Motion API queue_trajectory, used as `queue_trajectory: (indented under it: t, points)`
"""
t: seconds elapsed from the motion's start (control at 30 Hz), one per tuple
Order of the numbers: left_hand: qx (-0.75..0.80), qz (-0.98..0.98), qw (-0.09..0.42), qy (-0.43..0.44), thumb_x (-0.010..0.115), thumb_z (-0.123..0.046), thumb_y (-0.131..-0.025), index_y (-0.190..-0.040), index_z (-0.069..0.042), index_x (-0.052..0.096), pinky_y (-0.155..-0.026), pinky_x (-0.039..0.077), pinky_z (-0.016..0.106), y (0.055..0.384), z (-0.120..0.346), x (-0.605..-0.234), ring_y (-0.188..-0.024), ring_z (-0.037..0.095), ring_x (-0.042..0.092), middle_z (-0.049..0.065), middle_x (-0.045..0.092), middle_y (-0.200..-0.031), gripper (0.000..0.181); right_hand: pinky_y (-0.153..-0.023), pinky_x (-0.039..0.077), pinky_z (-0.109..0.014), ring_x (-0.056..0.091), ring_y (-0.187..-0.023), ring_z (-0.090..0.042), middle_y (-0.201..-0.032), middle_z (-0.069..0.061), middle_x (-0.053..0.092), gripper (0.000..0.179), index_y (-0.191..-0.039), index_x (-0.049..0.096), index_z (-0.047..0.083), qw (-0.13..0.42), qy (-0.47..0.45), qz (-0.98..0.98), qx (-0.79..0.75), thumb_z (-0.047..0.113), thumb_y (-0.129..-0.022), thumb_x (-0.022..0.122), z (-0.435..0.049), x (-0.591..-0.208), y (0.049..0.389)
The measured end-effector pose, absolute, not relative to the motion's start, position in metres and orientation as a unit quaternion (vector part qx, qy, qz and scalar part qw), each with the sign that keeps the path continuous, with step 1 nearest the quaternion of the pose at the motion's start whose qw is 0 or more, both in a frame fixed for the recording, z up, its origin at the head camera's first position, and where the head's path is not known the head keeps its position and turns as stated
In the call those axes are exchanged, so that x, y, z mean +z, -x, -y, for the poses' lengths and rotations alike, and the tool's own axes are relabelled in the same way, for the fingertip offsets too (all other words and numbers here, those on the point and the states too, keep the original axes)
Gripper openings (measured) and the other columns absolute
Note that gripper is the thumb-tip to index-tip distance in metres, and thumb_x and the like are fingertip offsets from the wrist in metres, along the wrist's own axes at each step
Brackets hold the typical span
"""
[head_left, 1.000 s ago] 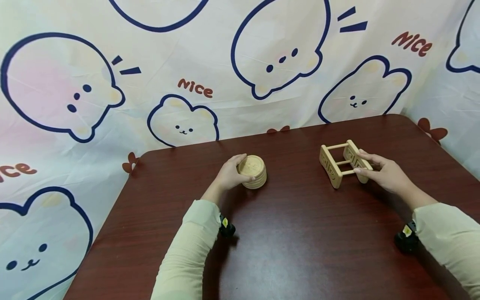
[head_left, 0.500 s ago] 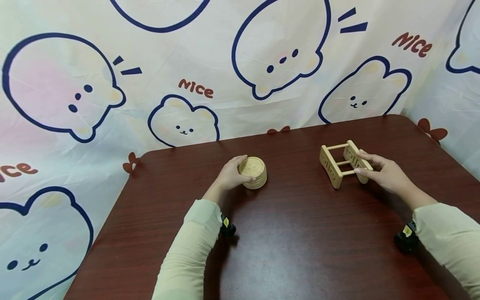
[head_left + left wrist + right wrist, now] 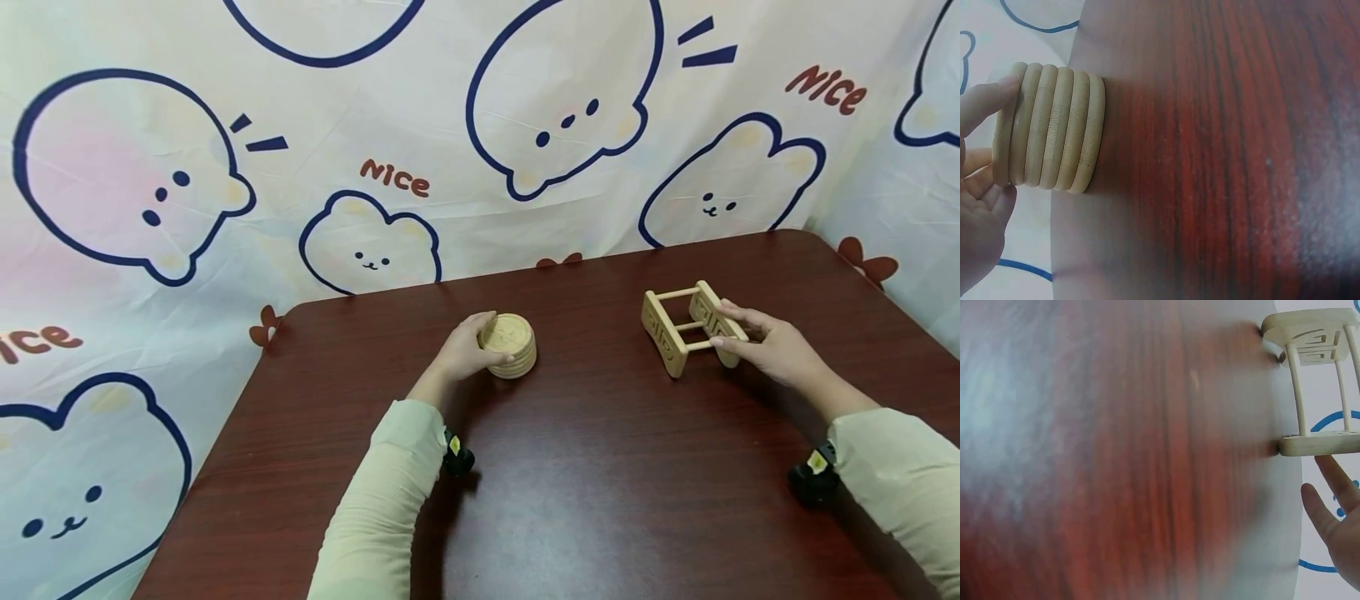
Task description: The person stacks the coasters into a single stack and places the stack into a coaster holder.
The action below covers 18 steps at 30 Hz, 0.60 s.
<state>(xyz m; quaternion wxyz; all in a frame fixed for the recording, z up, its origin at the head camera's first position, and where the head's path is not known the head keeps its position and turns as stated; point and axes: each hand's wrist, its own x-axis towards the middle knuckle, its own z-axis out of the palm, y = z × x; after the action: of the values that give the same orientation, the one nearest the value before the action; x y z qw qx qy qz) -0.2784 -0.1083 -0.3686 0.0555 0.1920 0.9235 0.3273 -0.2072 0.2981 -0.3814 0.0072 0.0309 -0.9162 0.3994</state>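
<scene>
A stack of round wooden coasters stands on the table, its flat edges showing one above another in the left wrist view. My left hand grips the stack from the left, thumb on the near side; in the left wrist view the thumb presses near the top coaster. Right of it stands a wooden coaster holder, with two carved end panels joined by thin rods. My right hand holds its right panel, thumb at the near edge, fingers at the far edge. Some fingers are hidden behind the panel.
The dark red-brown table has a rounded far edge. Behind it hangs a white cloth printed with bear outlines. Each wrist wears a small black camera, the left one close to the tabletop.
Both hands keep their places on the coasters and the holder. The head view has shifted very slightly; nothing else has visibly moved.
</scene>
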Motion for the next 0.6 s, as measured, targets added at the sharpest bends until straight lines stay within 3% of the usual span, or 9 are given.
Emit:
queue_trajectory:
  t: [0.37, 0.6]
  points:
    - [0.360, -0.914, 0.066, -0.176, 0.070, -0.029, -0.072, -0.133, -0.005, 0.032, -0.097, 0.026, 0.034, 0.277, 0.110, -0.370, -0.122, 0.019, 0.028, 0.009, 0.032, -0.134, 0.076, -0.078, 0.034, -0.053, 0.037, -0.108, -0.043, -0.136, -0.018, 0.024, 0.069, -0.133, 0.032, 0.005, 0.011, -0.053, 0.931, 0.361, 0.041, -0.080, 0.057, -0.299, -0.373, 0.207]
    - [0.403, -0.902, 0.077, -0.136, 0.060, -0.030, -0.081, -0.134, -0.006, 0.031, -0.095, 0.028, 0.038, 0.274, 0.113, -0.367, -0.119, 0.022, 0.032, 0.011, 0.033, -0.133, 0.065, -0.076, 0.035, -0.053, 0.040, -0.105, -0.043, -0.135, -0.017, 0.028, 0.062, -0.128, 0.039, 0.003, 0.056, -0.061, 0.929, 0.361, 0.037, -0.080, 0.059, -0.294, -0.366, 0.206]
